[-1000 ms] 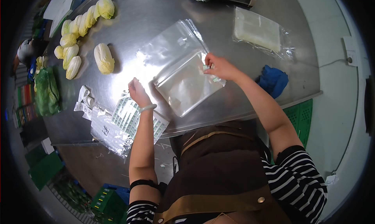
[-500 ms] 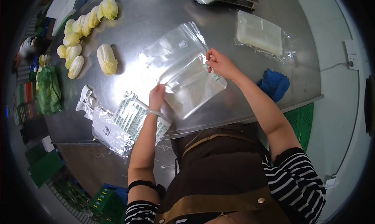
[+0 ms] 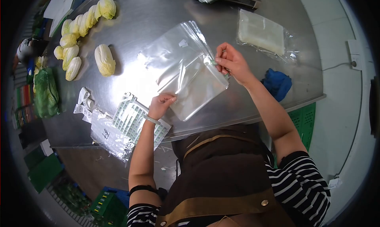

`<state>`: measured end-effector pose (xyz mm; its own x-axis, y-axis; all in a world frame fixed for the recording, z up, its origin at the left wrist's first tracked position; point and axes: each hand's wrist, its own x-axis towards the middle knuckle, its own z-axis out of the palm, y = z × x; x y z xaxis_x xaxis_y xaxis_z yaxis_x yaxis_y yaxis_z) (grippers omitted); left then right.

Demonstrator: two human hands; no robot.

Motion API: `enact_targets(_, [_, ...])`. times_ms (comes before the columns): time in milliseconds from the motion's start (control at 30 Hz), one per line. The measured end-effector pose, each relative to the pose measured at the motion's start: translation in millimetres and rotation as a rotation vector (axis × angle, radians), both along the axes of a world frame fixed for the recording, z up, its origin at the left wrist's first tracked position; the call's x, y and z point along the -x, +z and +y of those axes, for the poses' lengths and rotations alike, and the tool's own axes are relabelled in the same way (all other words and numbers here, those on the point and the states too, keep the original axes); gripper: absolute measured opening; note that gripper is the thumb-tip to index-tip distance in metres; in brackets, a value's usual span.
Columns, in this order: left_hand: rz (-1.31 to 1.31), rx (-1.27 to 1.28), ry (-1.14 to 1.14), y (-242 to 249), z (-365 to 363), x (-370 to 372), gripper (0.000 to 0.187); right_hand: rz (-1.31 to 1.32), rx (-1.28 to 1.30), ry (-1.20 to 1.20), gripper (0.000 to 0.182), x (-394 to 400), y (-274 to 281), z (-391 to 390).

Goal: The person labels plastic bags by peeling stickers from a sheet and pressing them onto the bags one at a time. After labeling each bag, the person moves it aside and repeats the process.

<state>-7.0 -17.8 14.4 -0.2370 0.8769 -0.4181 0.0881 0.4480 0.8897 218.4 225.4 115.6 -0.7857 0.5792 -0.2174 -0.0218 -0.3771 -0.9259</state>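
Clear plastic bags [image 3: 198,92] lie in a loose stack on the metal table in front of me. My left hand [image 3: 160,104] pinches the near left edge of the top bag. At the right edge of the stack, my right hand [image 3: 232,64] has its fingers curled, with thumb and forefinger by a small green-and-white label at the bag's edge. Sheets of green-and-white labels [image 3: 132,118] lie left of my left hand, partly over a silvery plastic packet [image 3: 106,132].
Several napa cabbages [image 3: 83,24] line the far left, with one cabbage [image 3: 105,60] apart. A green net bag [image 3: 46,92] sits at the left edge. A wrapped pale pack [image 3: 261,32] and blue cloth [image 3: 277,84] lie right. A person [image 3: 27,51] stands far left.
My left hand has moved slightly down and right along the bag's edge. My right hand has shifted right and turned, and the top bag's folds have changed.
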Motion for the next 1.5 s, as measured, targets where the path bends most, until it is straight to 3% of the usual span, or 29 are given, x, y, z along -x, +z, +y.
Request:
enact_targets(233, [-0.010,-0.014,0.020,6,7,9,0.016,0.002,0.029,0.021,0.012,-14,5,-10])
enact_targets(333, [-0.176,-0.087,0.220,17,11,10,0.016,0.013,0.065,0.035,0.011,-15,2,-13])
enact_targets(433, [-0.171,0.001,0.109,-1,8,13,0.018,-0.092,0.037,0.098,0.010,-12,1,-13])
enact_targets(467, [0.099,0.128,-0.063,-8,8,12,0.020,-0.147,0.014,0.127,0.010,-11,0,-13])
enact_targets(567, [0.187,0.080,-0.047,2,16,1,0.023,-0.134,-0.016,0.207,0.012,-10,-24,-11])
enact_targets(600, [0.190,0.060,0.014,-13,16,9,0.026,-0.123,-0.017,0.195,0.012,-10,-29,-10])
enact_targets(633, [-0.091,0.074,0.252,-1,21,14,0.020,-0.114,-0.017,0.185,0.013,-11,-35,-10])
enact_targets(700, [-0.218,0.015,0.734,-1,25,31,0.019,-0.202,-0.122,0.198,0.015,-10,-49,-9])
enact_targets(767, [-0.198,-0.175,1.043,3,27,48,0.020,-0.389,-0.336,0.238,0.017,-7,-63,-8])
enact_targets(800, [-0.038,-0.251,1.173,4,30,51,0.020,-0.467,-0.502,0.287,0.018,-3,-65,-9])
enact_targets(833, [0.179,-0.276,1.113,4,27,51,0.019,-0.543,-0.668,0.333,0.020,2,-68,-10])
enact_targets(900, [0.527,-0.248,0.680,16,21,29,0.017,-0.666,-0.916,0.430,0.023,13,-77,-15])
enact_targets(933, [0.415,-0.252,0.450,32,25,6,0.009,-0.711,-1.000,0.483,0.025,21,-85,-16])
enact_targets(967, [0.336,-0.178,0.115,3,14,5,0.017,-0.753,-1.086,0.536,0.028,27,-93,-17])
enact_targets(1033, [0.615,-0.353,-0.466,10,20,-15,0.037,-0.815,-1.210,0.492,0.027,32,-109,-19])
enact_targets(1067, [0.750,-0.327,-0.519,8,18,-21,0.034,-0.849,-1.273,0.468,0.027,33,-115,-17])
enact_targets(1167, [0.536,-0.377,-0.393,-22,17,-12,0.026,-0.978,-1.291,0.392,0.026,33,-105,0])
enact_targets(1200, [0.423,-0.222,-0.315,-15,19,-15,0.012,-0.869,-1.081,0.344,0.025,31,-96,3])
enact_targets(1300, [0.091,0.107,0.160,-11,26,4,0.011,-0.559,-0.479,0.231,0.023,33,-58,16])
enact_targets(1367, [-0.149,-0.144,0.748,-5,29,28,0.018,-0.400,-0.085,0.165,0.021,29,-40,16])
enact_targets(1433, [0.166,-0.269,1.152,-1,32,39,0.015,-0.355,-0.360,0.223,0.016,26,-63,9])
enact_targets(1500, [0.463,-0.303,0.884,-2,23,24,0.019,-0.396,-0.614,0.326,0.014,28,-82,4])
